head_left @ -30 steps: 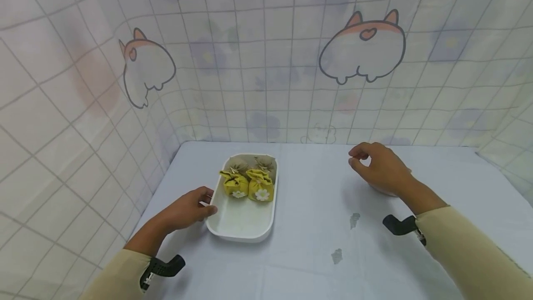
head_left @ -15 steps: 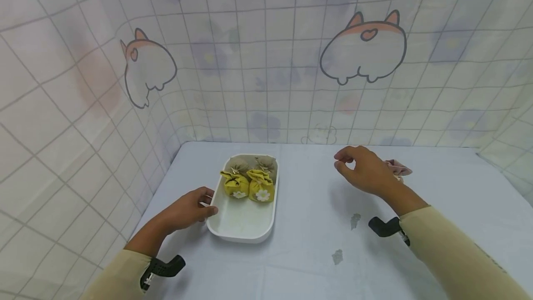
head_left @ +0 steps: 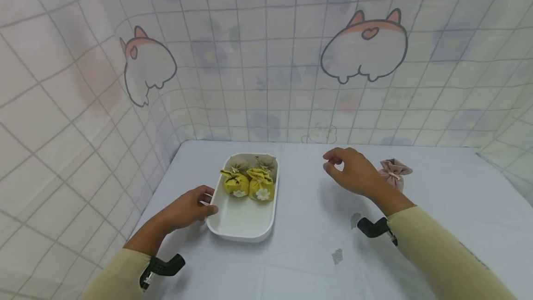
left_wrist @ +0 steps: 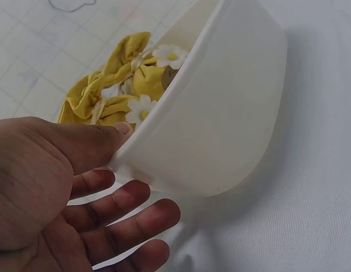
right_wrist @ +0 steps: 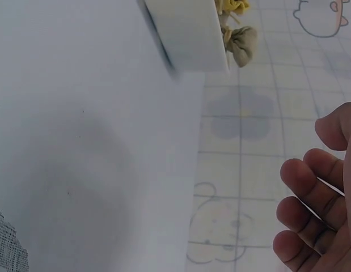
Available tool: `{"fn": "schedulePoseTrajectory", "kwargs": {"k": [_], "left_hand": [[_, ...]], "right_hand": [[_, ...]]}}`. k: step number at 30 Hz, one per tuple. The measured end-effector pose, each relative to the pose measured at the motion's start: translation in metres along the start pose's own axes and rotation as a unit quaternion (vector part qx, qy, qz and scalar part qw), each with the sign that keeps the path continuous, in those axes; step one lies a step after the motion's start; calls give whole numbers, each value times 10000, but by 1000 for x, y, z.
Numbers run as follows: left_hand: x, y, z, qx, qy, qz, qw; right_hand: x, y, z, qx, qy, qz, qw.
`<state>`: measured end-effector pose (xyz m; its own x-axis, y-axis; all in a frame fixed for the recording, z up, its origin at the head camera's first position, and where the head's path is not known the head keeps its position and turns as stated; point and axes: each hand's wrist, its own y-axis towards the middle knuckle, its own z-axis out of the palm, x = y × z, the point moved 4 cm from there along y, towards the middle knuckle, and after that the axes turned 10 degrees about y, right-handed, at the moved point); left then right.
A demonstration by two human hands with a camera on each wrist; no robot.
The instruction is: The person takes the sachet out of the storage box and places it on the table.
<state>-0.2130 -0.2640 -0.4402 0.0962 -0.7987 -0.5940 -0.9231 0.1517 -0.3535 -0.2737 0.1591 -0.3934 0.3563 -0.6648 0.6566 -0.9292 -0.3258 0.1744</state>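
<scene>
A white plastic tray (head_left: 240, 226) stands left of the table's middle. My left hand (head_left: 190, 208) holds its left side, thumb over the rim (left_wrist: 158, 116) and the other fingers outside, below. Inside the tray, two yellow drawstring pouches (head_left: 261, 186) with white flowers sit in front of two beige pouches (head_left: 239, 166). My right hand (head_left: 354, 172) hovers over the table to the right, loosely curled with nothing in it. Just behind that hand, partly hidden by it, is a pink drawstring pouch (head_left: 393, 171).
Two grey-green patches (head_left: 337, 256) mark the pale tablecloth (head_left: 300, 272) near the front. A white grid-patterned curtain (head_left: 266, 59) with cartoon animals rises along the back and left edges of the table.
My right hand has moved left, away from the pink pouch, which now shows behind it. The left hand and the tray have stayed in place.
</scene>
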Motion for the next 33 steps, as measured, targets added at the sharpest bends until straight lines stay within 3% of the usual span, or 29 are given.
{"fn": "schedulePoseTrajectory", "kwargs": {"k": [6,15,33], "left_hand": [[1,1,-1,2,6,27,10000],[2,0,0,-19,-13,-82,10000],[1,-3,1,-56,5,-75,10000]], "right_hand": [[5,3,8,35,79,128,9999],[11,7,17,-18,201,-135,9997],[21,13,37,94,150,141,9997]]}}
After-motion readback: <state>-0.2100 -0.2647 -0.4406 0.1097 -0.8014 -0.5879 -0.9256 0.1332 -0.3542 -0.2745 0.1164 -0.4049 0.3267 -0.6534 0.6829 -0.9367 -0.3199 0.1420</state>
